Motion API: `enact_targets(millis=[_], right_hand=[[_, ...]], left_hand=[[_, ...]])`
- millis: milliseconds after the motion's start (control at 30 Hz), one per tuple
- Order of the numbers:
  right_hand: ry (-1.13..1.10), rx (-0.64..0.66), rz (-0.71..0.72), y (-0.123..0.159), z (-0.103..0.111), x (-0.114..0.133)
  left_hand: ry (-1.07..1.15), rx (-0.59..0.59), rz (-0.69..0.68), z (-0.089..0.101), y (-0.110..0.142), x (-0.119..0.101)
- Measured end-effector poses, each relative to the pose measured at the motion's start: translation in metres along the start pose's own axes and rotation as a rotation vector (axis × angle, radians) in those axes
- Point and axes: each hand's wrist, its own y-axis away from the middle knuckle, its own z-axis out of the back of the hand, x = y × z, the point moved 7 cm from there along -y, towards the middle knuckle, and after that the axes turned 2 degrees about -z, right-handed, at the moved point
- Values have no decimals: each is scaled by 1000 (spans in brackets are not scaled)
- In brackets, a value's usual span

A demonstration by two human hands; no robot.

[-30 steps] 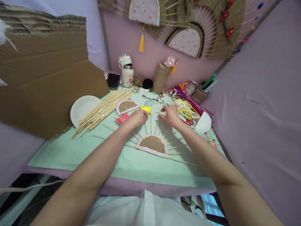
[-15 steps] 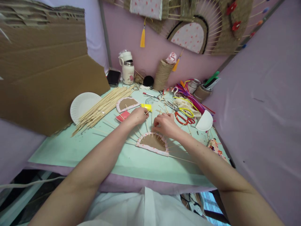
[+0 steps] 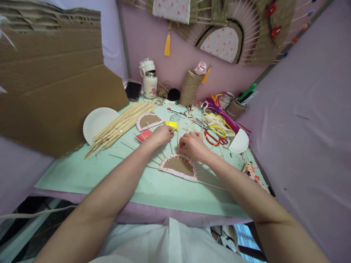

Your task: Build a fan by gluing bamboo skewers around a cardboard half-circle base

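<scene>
A half-circle cardboard piece (image 3: 179, 166) edged in pink-dotted white fabric lies flat in front of me, thin wooden sticks fanning out from its curved edge. Beyond that edge, my left hand (image 3: 164, 135) is closed, with a thin wooden stick (image 3: 172, 131) showing at its fingertips. A yellow packet (image 3: 172, 125) lies just past these fingers. My right hand (image 3: 192, 144) is closed in a pinch over the top of the curve; what it grips is hidden. Beside my left wrist lie a red packet (image 3: 143, 135) and a second fabric-edged half circle (image 3: 149, 121).
A bundle of wooden sticks (image 3: 120, 128) overlaps a white paper plate (image 3: 95, 122) at the left, by a large cardboard sheet (image 3: 60, 95). Yellow-handled scissors (image 3: 218, 130), red-handled scissors (image 3: 215, 138) and pipe cleaners (image 3: 225, 115) lie right. A bottle (image 3: 150, 86) stands behind.
The whole view has shifted very slightly. Both hands keep almost the same place and pose, and the half-circle piece has not visibly moved.
</scene>
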Motion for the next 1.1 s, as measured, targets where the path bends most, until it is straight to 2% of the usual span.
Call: enact_targets(millis=[1100], right_hand=[[17,13,-1,1,-1,2]], left_hand=[[-16,6,3,-3,-2,1]])
